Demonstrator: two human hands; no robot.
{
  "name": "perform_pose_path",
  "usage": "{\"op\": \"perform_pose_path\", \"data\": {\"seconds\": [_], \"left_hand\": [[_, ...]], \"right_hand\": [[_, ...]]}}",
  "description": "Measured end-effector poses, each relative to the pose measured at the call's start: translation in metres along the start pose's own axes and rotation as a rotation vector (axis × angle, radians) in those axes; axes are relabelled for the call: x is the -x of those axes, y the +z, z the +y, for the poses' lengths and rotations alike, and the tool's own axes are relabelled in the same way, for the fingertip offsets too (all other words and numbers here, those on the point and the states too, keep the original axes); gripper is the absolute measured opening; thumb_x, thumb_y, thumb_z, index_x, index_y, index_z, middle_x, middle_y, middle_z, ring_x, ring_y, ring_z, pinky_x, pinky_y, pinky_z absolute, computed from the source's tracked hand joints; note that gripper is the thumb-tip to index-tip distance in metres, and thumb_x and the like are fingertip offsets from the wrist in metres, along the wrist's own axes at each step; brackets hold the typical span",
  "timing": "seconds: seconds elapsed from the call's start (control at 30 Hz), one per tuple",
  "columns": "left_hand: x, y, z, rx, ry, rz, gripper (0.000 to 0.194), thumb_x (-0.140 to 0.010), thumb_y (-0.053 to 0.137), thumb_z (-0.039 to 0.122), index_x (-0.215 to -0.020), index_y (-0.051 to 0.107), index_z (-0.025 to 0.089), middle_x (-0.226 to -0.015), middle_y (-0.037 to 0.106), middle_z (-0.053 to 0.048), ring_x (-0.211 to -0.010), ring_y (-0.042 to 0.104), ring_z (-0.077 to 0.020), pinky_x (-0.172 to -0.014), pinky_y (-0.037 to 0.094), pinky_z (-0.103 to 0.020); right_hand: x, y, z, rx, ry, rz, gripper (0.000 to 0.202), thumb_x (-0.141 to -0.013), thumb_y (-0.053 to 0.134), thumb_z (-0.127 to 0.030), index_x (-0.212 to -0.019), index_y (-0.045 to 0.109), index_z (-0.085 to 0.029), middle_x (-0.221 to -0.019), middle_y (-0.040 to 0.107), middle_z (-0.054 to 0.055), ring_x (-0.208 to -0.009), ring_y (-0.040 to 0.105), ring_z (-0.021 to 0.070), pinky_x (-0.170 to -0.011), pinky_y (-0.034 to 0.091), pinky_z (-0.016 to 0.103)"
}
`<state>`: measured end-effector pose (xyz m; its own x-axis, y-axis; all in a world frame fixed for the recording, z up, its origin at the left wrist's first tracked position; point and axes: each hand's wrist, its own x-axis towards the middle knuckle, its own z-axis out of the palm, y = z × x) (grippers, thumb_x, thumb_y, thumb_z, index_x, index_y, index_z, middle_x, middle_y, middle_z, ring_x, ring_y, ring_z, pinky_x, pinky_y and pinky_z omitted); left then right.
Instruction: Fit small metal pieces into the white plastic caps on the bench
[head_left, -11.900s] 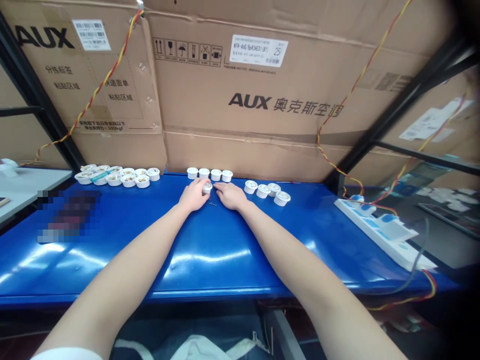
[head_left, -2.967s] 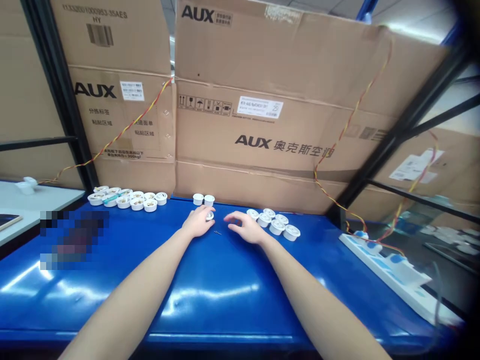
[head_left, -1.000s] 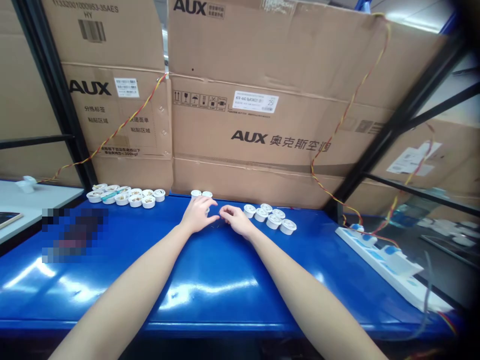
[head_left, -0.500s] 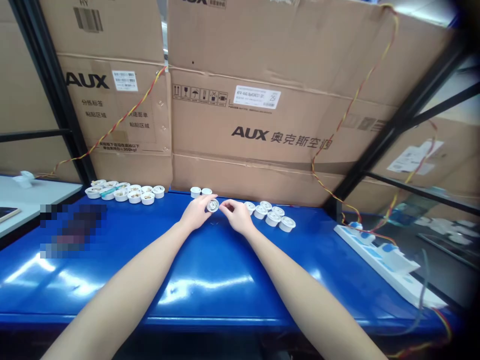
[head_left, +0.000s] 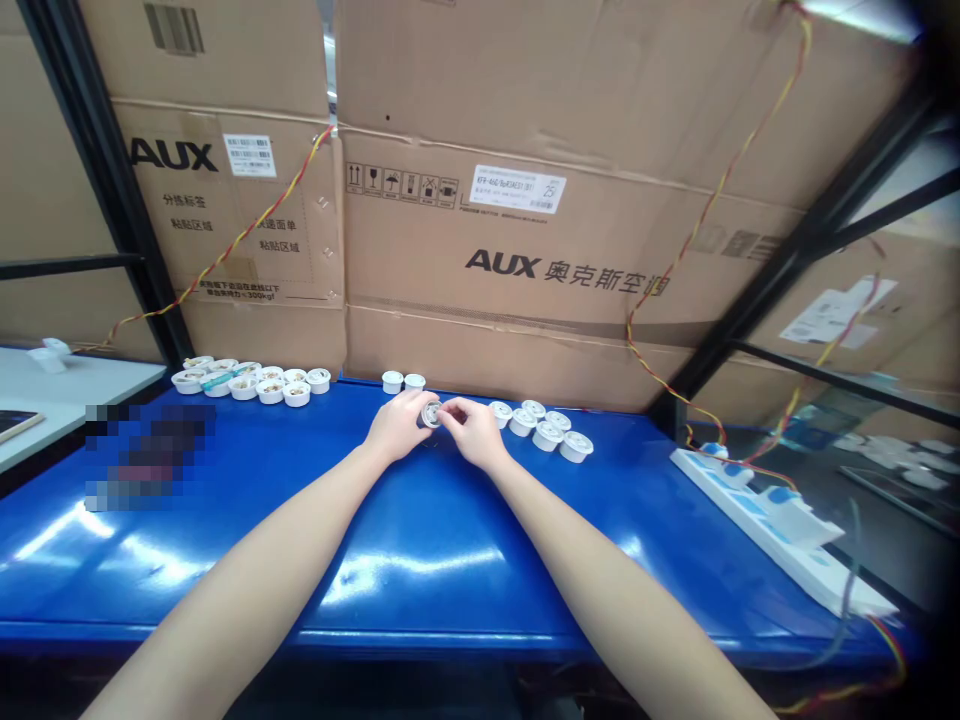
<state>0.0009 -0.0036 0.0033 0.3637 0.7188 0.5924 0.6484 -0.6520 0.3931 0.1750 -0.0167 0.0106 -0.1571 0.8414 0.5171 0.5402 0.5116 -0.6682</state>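
Note:
My left hand point(head_left: 400, 427) is closed around a small round white cup point(head_left: 430, 414), its open face turned toward me with grey and white parts inside. My right hand point(head_left: 474, 432) is in a pinch, fingertips at the right edge of that cup. Whatever sits between those fingertips is too small to make out. Just behind my left hand stand two similar white cups point(head_left: 392, 382). To the right of my right hand, several white cups point(head_left: 549, 434) with detailed tops are grouped on the blue table point(head_left: 420, 520).
Several white cups point(head_left: 244, 387) with small bits in them stand in rows at the back left. Cardboard point(head_left: 487, 240) walls off the back. A white power strip point(head_left: 780, 540) with plugs lies along the right edge. A twisted red-yellow wire point(head_left: 232, 245) hangs at left.
My right fingertips have come in against the cup's face; before, a small gap showed between them. The cup in my left hand has shifted slightly right. The view has moved a little.

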Motion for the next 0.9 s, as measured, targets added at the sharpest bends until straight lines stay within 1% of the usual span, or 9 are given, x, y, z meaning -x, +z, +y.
{"op": "perform_pose_path", "data": {"seconds": [0.17, 0.3, 0.37, 0.43, 0.53, 0.63, 0.7, 0.8, 0.9], "left_hand": [[0.000, 0.001, 0.000, 0.003, 0.007, -0.013, 0.031, -0.079, 0.067, 0.024, -0.110, 0.064, 0.026, -0.116, 0.068, -0.003, -0.108, 0.063, -0.0228, -0.095, 0.050, -0.033], [0.001, 0.001, -0.001, 0.086, 0.042, 0.002, 0.033, -0.081, 0.067, 0.028, -0.113, 0.062, 0.025, -0.118, 0.068, -0.002, -0.110, 0.064, -0.0210, -0.098, 0.049, -0.032], [0.001, 0.001, -0.001, 0.136, 0.052, 0.019, 0.035, -0.082, 0.067, 0.028, -0.116, 0.061, 0.024, -0.120, 0.068, -0.003, -0.110, 0.064, -0.0206, -0.098, 0.049, -0.031], [0.001, 0.001, -0.001, 0.155, 0.052, 0.034, 0.038, -0.082, 0.067, 0.028, -0.118, 0.060, 0.024, -0.122, 0.067, -0.003, -0.112, 0.063, -0.0212, -0.099, 0.048, -0.031], [0.000, 0.002, 0.001, 0.143, 0.048, 0.038, 0.037, -0.080, 0.066, 0.025, -0.117, 0.060, 0.024, -0.120, 0.068, -0.003, -0.109, 0.064, -0.0215, -0.096, 0.049, -0.031], [0.000, 0.002, 0.000, 0.131, 0.028, 0.019, 0.037, -0.078, 0.065, 0.022, -0.115, 0.060, 0.024, -0.113, 0.069, -0.002, -0.101, 0.066, -0.0205, -0.091, 0.051, -0.030], [0.000, 0.002, -0.004, 0.109, 0.016, -0.010, 0.042, -0.078, 0.066, 0.024, -0.119, 0.058, 0.025, -0.116, 0.067, -0.002, -0.105, 0.064, -0.0213, -0.093, 0.051, -0.031], [-0.001, 0.001, -0.015, -0.013, -0.017, -0.070, 0.049, -0.080, 0.067, 0.032, -0.127, 0.055, 0.025, -0.131, 0.059, -0.006, -0.121, 0.055, -0.0262, -0.103, 0.046, -0.038], [-0.003, 0.003, -0.029, -0.167, -0.140, -0.099, 0.053, -0.081, 0.066, 0.039, -0.131, 0.053, 0.026, -0.144, 0.047, -0.010, -0.132, 0.043, -0.0327, -0.108, 0.039, -0.048]], "right_hand": [[-0.002, 0.000, 0.002, -0.094, 0.075, -0.018, 0.023, -0.077, 0.064, -0.041, -0.075, 0.065, -0.019, -0.074, 0.068, 0.002, -0.067, 0.058, 0.0160, -0.069, 0.047, 0.030], [-0.005, 0.001, 0.007, -0.334, 0.241, -0.056, 0.037, -0.068, 0.073, -0.050, -0.082, 0.055, -0.020, -0.067, 0.058, -0.003, -0.059, 0.052, 0.0127, -0.055, 0.043, 0.025], [-0.005, 0.002, 0.007, -0.422, 0.322, -0.081, 0.042, -0.072, 0.067, -0.056, -0.090, 0.051, -0.022, -0.065, 0.055, -0.005, -0.055, 0.051, 0.0127, -0.049, 0.040, 0.024], [-0.004, 0.002, 0.005, -0.409, 0.307, -0.064, 0.040, -0.080, 0.056, -0.060, -0.094, 0.051, -0.022, -0.070, 0.057, -0.003, -0.057, 0.053, 0.0135, -0.050, 0.041, 0.025], [0.000, 0.001, -0.003, -0.147, 0.084, -0.019, 0.041, -0.079, 0.061, -0.055, -0.102, 0.056, -0.021, -0.093, 0.066, 0.003, -0.072, 0.059, 0.0158, -0.067, 0.048, 0.030], [0.002, -0.001, -0.007, 0.165, -0.084, -0.034, 0.044, -0.075, 0.072, -0.046, -0.111, 0.060, -0.024, -0.106, 0.069, 0.004, -0.086, 0.063, 0.0198, -0.079, 0.047, 0.032], [-0.001, -0.003, -0.005, 0.311, -0.084, -0.041, 0.042, -0.079, 0.068, -0.046, -0.116, 0.061, -0.025, -0.107, 0.070, 0.005, -0.090, 0.064, 0.0223, -0.080, 0.047, 0.032], [-0.009, -0.009, 0.007, 0.533, -0.075, -0.057, 0.042, -0.085, 0.062, -0.046, -0.119, 0.063, -0.022, -0.107, 0.070, 0.011, -0.098, 0.062, 0.0272, -0.085, 0.045, 0.036], [-0.017, -0.018, 0.024, 0.710, -0.090, -0.138, 0.036, -0.086, 0.060, -0.043, -0.111, 0.068, -0.018, -0.099, 0.072, 0.015, -0.101, 0.057, 0.0326, -0.090, 0.041, 0.043]]}}
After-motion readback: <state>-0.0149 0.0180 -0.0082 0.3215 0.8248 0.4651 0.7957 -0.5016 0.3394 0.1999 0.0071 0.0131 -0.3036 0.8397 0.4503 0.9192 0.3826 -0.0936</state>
